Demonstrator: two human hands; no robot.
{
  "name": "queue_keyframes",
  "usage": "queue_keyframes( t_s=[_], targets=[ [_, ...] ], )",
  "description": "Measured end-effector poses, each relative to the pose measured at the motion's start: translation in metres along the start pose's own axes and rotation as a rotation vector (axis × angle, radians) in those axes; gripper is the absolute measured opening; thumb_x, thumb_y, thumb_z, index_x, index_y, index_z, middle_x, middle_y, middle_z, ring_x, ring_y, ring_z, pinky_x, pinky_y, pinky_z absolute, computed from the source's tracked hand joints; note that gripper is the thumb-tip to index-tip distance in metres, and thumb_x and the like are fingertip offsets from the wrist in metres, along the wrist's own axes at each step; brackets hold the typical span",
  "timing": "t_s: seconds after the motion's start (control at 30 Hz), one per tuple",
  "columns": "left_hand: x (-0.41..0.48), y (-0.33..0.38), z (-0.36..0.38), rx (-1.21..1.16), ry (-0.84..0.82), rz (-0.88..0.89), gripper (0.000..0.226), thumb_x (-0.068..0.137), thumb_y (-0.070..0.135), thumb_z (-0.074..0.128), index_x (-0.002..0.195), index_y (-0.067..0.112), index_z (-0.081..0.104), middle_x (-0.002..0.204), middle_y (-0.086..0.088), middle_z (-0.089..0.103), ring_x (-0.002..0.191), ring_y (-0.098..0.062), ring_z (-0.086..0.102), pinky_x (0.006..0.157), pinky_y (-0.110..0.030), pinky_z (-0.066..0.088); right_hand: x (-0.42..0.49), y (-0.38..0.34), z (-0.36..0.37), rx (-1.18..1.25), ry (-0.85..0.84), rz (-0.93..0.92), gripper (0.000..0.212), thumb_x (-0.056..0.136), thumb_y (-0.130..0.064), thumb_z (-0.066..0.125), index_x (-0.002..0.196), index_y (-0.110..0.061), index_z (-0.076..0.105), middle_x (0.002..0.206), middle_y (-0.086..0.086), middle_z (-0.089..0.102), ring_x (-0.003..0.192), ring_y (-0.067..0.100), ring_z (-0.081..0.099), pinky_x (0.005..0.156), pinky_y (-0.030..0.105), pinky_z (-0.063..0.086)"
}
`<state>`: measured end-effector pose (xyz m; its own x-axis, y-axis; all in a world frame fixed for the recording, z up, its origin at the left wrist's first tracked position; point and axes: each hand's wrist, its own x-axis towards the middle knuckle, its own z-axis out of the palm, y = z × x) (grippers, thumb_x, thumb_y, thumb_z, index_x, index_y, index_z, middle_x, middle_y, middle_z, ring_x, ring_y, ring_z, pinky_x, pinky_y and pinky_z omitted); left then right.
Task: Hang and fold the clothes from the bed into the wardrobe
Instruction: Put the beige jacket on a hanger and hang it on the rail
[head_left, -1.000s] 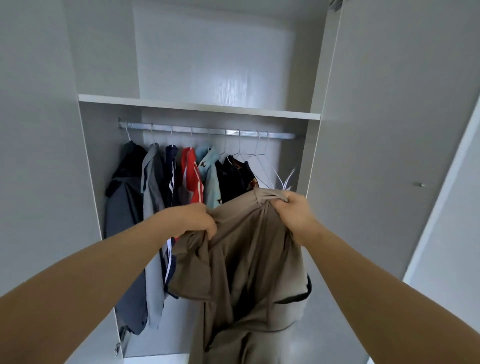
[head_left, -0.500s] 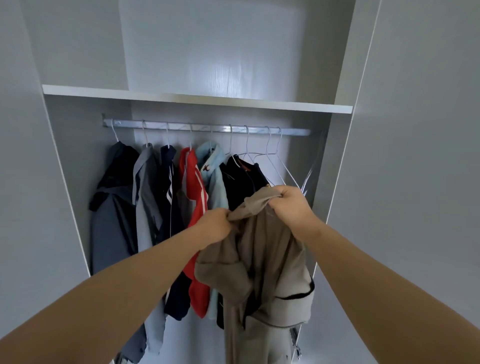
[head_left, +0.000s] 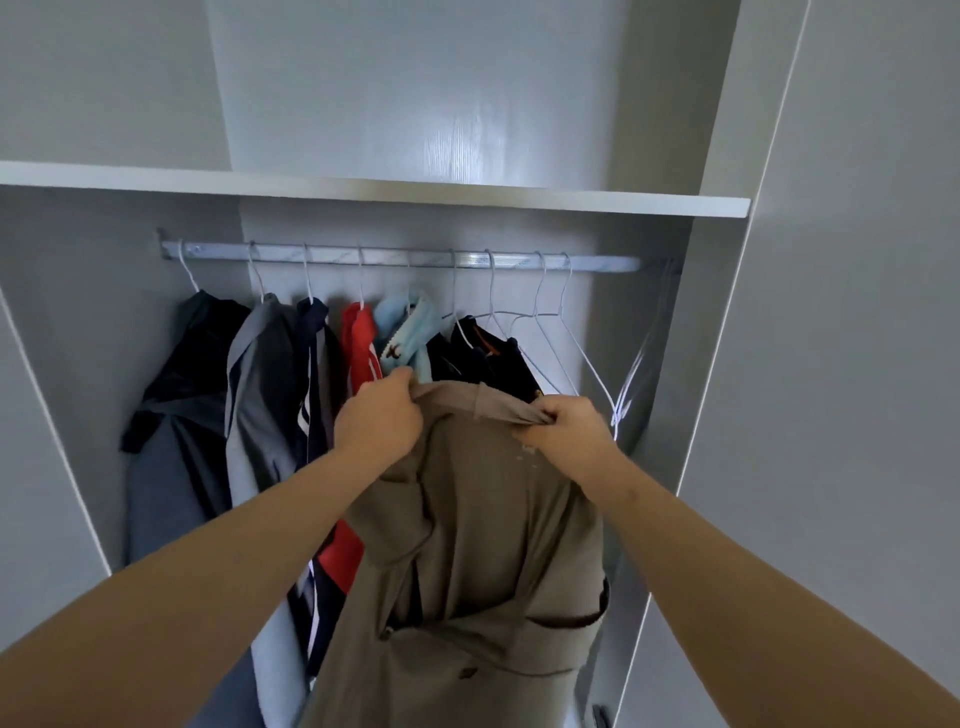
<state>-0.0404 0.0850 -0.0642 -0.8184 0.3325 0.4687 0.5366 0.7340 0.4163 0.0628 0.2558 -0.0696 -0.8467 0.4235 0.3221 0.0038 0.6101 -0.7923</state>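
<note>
A khaki shirt (head_left: 483, 530) hangs in front of the open wardrobe, held up by its collar. My left hand (head_left: 376, 423) grips the left end of the collar. My right hand (head_left: 563, 426) pinches the bunched right end of it. Behind the shirt runs the metal rail (head_left: 395, 258), carrying several garments on white wire hangers: a black one (head_left: 192, 364), a grey one (head_left: 260, 384), a navy striped one, a red one (head_left: 358, 343), a light blue one and a black one (head_left: 483, 353). Empty wire hangers (head_left: 571, 343) hang at the rail's right end.
A white shelf (head_left: 363, 187) crosses the wardrobe above the rail. The open wardrobe door (head_left: 857, 364) stands close on the right, and a side panel (head_left: 31, 415) on the left. The shirt's lower part hides the wardrobe floor.
Both hands have lifted the khaki shirt higher and closer to the rail. My left hand moved from the bunched body of the shirt up to the collar, spreading it out.
</note>
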Motion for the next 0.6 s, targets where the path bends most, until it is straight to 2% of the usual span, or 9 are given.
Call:
queue_keyframes(
  t_s=[0.1,0.17,0.23,0.27,0.33,0.4,0.47,0.5,0.6],
  targets=[
    [0.036,0.007,0.011,-0.456,-0.239,-0.320,0.025,0.089,-0.006,0.041,0.105,-0.005,0.060,0.104,-0.022,0.060,0.101,-0.035,0.055,0.086,-0.035,0.047,0.028,0.016,0.008,-0.001,-0.128,-0.011,0.014,0.081,-0.010,0.066,0.074,0.001,0.062,0.057,-0.002,0.053,0.053,0.005,0.048,0.048,0.009,0.035],
    [0.052,0.012,0.017,-0.720,-0.339,-0.477,0.017,0.093,-0.007,0.042,0.093,-0.006,0.059,0.087,-0.015,0.055,0.086,-0.024,0.054,0.074,-0.020,0.044,0.047,0.025,0.006,0.036,-0.152,0.010,0.018,0.083,-0.012,0.064,0.083,0.006,0.063,0.065,0.004,0.057,0.059,0.008,0.050,0.049,0.008,0.036],
    [0.065,0.015,0.021,-0.805,-0.355,-0.473,0.021,0.095,-0.004,0.043,0.078,0.002,0.054,0.078,-0.008,0.050,0.081,-0.018,0.050,0.065,-0.011,0.040,0.063,0.031,0.002,0.127,-0.221,0.055,0.016,0.083,-0.015,0.065,0.086,0.000,0.068,0.070,0.004,0.063,0.063,0.010,0.057,0.057,0.011,0.044],
    [0.070,0.016,0.024,-0.806,-0.314,-0.443,0.017,0.094,-0.001,0.047,0.081,0.001,0.058,0.083,-0.010,0.056,0.082,-0.018,0.054,0.068,-0.013,0.042,0.072,0.034,0.001,0.190,-0.287,0.090,0.013,0.083,-0.020,0.066,0.084,-0.008,0.070,0.071,0.001,0.067,0.064,0.009,0.061,0.063,0.014,0.048],
    [0.075,0.018,0.028,-0.821,-0.196,-0.355,0.014,0.093,0.000,0.049,0.099,0.002,0.062,0.102,-0.015,0.063,0.092,-0.024,0.061,0.084,-0.026,0.049,0.087,0.037,0.000,0.282,-0.337,0.128,0.015,0.085,-0.033,0.064,0.077,-0.022,0.071,0.072,-0.009,0.069,0.064,-0.001,0.063,0.065,0.014,0.050],
    [0.082,0.020,0.034,-0.728,-0.092,-0.266,0.019,0.093,-0.001,0.046,0.101,0.007,0.062,0.107,-0.018,0.063,0.105,-0.031,0.059,0.098,-0.035,0.044,0.106,0.045,-0.002,0.268,-0.147,0.121,0.024,0.089,-0.039,0.056,0.077,-0.023,0.069,0.073,-0.010,0.067,0.070,0.001,0.062,0.064,0.016,0.047],
    [0.090,0.022,0.041,-0.570,-0.032,-0.200,0.019,0.092,0.004,0.046,0.097,0.010,0.064,0.100,-0.013,0.065,0.100,-0.028,0.060,0.096,-0.037,0.045,0.128,0.059,-0.011,0.086,0.129,0.142,0.024,0.091,-0.032,0.050,0.086,-0.015,0.067,0.085,0.002,0.066,0.085,0.021,0.061,0.077,0.033,0.049],
    [0.093,0.024,0.042,-0.532,-0.008,-0.189,0.019,0.092,0.006,0.045,0.096,0.011,0.064,0.097,-0.009,0.065,0.097,-0.025,0.060,0.093,-0.036,0.046,0.138,0.068,-0.015,-0.043,0.208,0.162,0.022,0.092,-0.026,0.048,0.094,-0.014,0.066,0.095,0.007,0.066,0.094,0.028,0.059,0.085,0.038,0.048],
    [0.098,0.025,0.043,-0.618,0.019,-0.252,0.023,0.093,0.000,0.041,0.094,0.012,0.060,0.095,-0.008,0.061,0.094,-0.021,0.057,0.092,-0.031,0.045,0.158,0.096,-0.015,-0.252,0.201,0.217,0.033,0.090,-0.014,0.047,0.121,-0.012,0.056,0.123,0.016,0.056,0.114,0.035,0.049,0.094,0.038,0.041]
  ],
)
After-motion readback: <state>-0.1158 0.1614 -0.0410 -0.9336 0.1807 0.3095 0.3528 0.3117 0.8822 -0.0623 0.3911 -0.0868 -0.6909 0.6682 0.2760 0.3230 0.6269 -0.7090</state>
